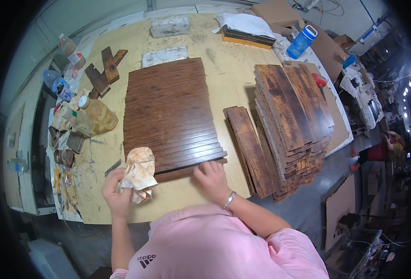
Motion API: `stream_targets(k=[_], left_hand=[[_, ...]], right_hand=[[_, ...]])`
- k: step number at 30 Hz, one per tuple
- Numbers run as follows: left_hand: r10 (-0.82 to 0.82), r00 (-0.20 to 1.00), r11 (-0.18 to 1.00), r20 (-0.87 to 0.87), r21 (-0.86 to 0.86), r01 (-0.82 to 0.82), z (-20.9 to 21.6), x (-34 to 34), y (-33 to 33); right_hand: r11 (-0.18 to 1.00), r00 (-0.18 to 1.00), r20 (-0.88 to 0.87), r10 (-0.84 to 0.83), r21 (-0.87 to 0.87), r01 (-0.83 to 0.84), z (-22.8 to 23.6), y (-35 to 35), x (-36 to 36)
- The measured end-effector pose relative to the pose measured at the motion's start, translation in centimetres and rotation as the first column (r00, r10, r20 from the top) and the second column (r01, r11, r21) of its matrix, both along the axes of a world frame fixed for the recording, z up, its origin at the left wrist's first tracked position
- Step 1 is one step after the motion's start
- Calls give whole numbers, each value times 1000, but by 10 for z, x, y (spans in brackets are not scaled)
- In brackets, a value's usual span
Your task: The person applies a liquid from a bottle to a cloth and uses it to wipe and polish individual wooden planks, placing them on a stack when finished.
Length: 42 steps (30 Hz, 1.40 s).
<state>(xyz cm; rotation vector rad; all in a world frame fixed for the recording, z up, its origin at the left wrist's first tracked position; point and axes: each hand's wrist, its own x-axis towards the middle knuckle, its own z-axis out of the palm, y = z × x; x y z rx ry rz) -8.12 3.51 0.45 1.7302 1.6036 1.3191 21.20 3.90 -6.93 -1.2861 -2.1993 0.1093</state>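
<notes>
A broad row of narrow dark brown wooden planks (168,107) lies side by side on the table in front of me. The nearest plank (176,174) sits slightly apart from the rest at the near edge. My left hand (116,190) is closed around a crumpled, brown-stained white rag (141,167), which touches the left end of that plank. At its right end, my right hand (212,181) rests with fingers curled over the plank; its fingertips are partly hidden. A shiny band circles my right wrist.
Stacked brown planks (291,107) stand at the right, beside a smaller plank pile (249,149). Left are loose wood pieces (110,65), a jar of yellowish liquid (98,113) and bottles (52,79). A blue bottle (302,42) stands far right. Another person (377,151) is at the far right.
</notes>
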Motion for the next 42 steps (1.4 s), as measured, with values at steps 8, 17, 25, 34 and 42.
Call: stream_targets(k=[8,17,25,34,42], left_hand=[[-14,1000,1000,-7,-26,13,2,7,-5],[15,1000,999,-6,-47,-15,-2,3,-9],[-278,889,953,-364,8,302,13,49,-14],[339,940,940,21,-55,-338,-10,-84,86],[-367,871,857,-326,247,453,14,78,45]], right_hand=[[1000,1000,14,13,-19,-12,-8,-3,-1],[990,996,-28,82,115,-79,0,-1,4],[927,996,79,36,-374,-4,21,-3,-15],[304,527,-568,-632,-807,-506,74,-5,-29],[496,366,-662,-655,-741,-452,77,55,-51]])
